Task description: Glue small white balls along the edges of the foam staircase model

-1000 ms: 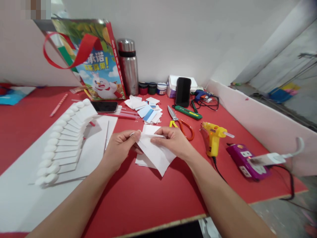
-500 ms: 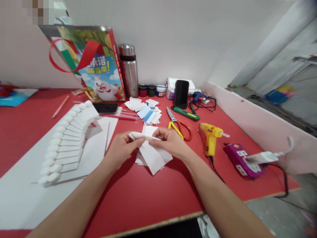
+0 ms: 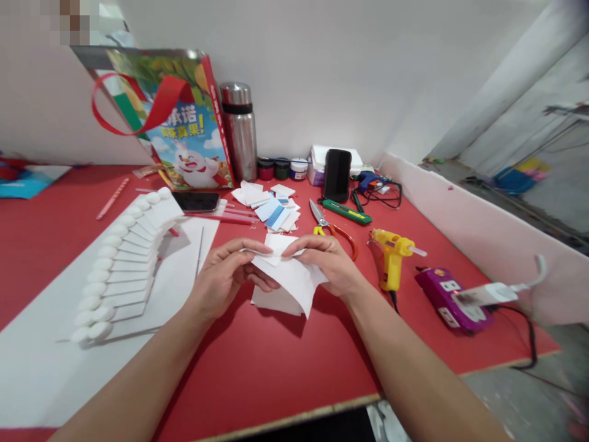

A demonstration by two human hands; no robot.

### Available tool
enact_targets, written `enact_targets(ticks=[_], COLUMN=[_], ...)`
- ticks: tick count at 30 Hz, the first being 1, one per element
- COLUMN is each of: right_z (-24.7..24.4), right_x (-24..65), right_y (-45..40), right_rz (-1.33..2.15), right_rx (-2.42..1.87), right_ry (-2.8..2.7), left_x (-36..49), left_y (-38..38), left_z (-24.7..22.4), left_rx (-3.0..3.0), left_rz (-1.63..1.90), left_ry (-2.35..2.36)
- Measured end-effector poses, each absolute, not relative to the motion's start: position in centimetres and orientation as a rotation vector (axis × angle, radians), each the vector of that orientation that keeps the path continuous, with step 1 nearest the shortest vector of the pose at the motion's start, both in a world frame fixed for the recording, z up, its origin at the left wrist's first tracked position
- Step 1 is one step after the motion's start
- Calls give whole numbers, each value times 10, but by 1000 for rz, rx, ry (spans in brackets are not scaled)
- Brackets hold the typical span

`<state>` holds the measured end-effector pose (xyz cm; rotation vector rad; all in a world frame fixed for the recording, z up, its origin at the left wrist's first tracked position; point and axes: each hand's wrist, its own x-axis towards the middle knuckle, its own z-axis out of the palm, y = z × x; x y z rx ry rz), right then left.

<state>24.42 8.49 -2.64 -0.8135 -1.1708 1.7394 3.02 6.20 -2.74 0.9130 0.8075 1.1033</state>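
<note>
A sheet of white paper (image 3: 294, 279) is held up between my two hands, curved and with its upper edge folded over. My left hand (image 3: 230, 270) pinches the left end of the fold, thumb and index finger on it and the other fingers curled beneath. On the right end, my right hand (image 3: 324, 261) grips the same sheet between thumb and fingers. Below it, other white paper (image 3: 276, 302) lies on the red table. Scissors (image 3: 335, 232) with yellow and orange handles lie just beyond my right hand.
Left stands a curved white model staircase (image 3: 133, 258) on a white board (image 3: 37, 368). A yellow glue gun (image 3: 392, 255) and a purple power strip (image 3: 453, 301) are at right. Paper scraps (image 3: 271, 205), a green cutter (image 3: 346, 210), a phone (image 3: 337, 175) and a steel flask (image 3: 239, 132) are behind.
Both hands have shifted their grip along the folded edge, index fingers now stretched over it. The sheet has turned, its lower corner swinging to the right and bending.
</note>
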Motion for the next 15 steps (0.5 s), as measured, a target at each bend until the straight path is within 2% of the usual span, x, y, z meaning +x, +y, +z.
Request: enact_targets(ticks=[12, 15], right_z=[-35, -33], right_x=[256, 258], right_y=[94, 101], right_rz=[1634, 1508], right_rx=[-848, -885], right_ry=[-1458, -1568], left_x=[41, 42], left_y=[62, 64], left_z=[-34, -37], left_rx=[1021, 1056], left_rz=[971, 998], left_ry=[1073, 1137])
